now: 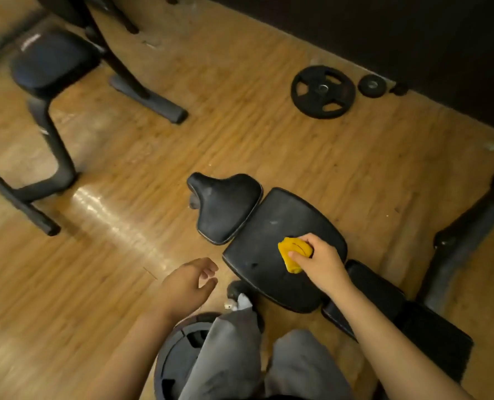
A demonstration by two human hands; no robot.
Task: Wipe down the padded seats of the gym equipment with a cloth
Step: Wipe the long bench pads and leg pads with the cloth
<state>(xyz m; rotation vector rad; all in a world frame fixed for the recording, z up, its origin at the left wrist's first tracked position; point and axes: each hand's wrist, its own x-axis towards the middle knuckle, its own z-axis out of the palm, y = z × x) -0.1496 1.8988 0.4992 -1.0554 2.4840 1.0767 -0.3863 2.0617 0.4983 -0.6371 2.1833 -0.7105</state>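
Right hand (pixel 320 259) had a bunched yellow cloth (pixel 294 252) gripped and pressed onto the big black padded seat (pixel 271 241), near its right edge. Left hand (pixel 186 284) hung loose and empty over the wooden floor (pixel 124 157), fingers relaxed, though it looked a bit blurry.

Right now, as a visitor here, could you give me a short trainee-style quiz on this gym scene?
1. True or false: the right hand presses a yellow cloth on the bench's middle pad.
2. The left hand holds: A) a spray bottle, B) nothing, C) a dumbbell.
3. Fill in: the large weight plate lies flat on the wooden ____.
Key: 1 true; 2 B; 3 floor.
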